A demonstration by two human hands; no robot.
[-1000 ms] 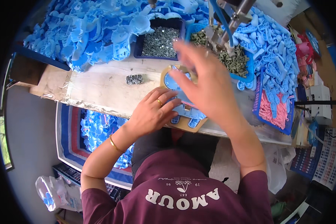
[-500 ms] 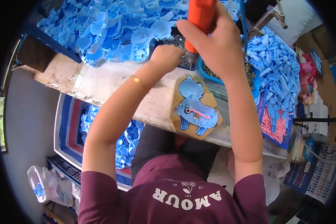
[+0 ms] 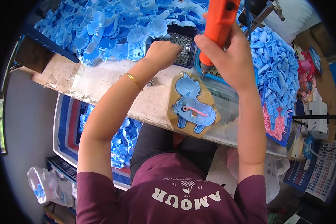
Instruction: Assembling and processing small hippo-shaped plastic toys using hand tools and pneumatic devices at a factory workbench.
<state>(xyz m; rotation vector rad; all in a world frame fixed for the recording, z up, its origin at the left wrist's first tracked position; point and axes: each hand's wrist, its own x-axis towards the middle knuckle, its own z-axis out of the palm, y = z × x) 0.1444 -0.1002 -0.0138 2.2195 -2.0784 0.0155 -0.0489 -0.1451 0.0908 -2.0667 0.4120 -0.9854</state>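
My right hand (image 3: 233, 56) grips an orange electric screwdriver (image 3: 221, 26), its tip pointing down over the near edge of a light blue tray. Closed fingers on my left hand (image 3: 163, 54) rest at the left side of a dark box of small metal screws (image 3: 184, 48); the fingertips are hidden. Between my forearms a tan holding block (image 3: 173, 118) lies on the table. Set in it is a light blue animal-shaped half shell (image 3: 193, 108), open side up, with a pink strip (image 3: 197, 111) inside. Neither hand touches the block.
Loose blue shells (image 3: 119, 22) are heaped across the back. At right, smaller blue parts (image 3: 274, 67) pile up above a basket of pink strips (image 3: 274, 125). A few metal bits (image 3: 150, 83) lie by my left wrist. More blue parts (image 3: 121, 149) fill a striped container below the table.
The screwdriver in my right hand has moved right, away from the screw box. My left hand has shifted slightly left, baring more of the screws. The holding block stays put.
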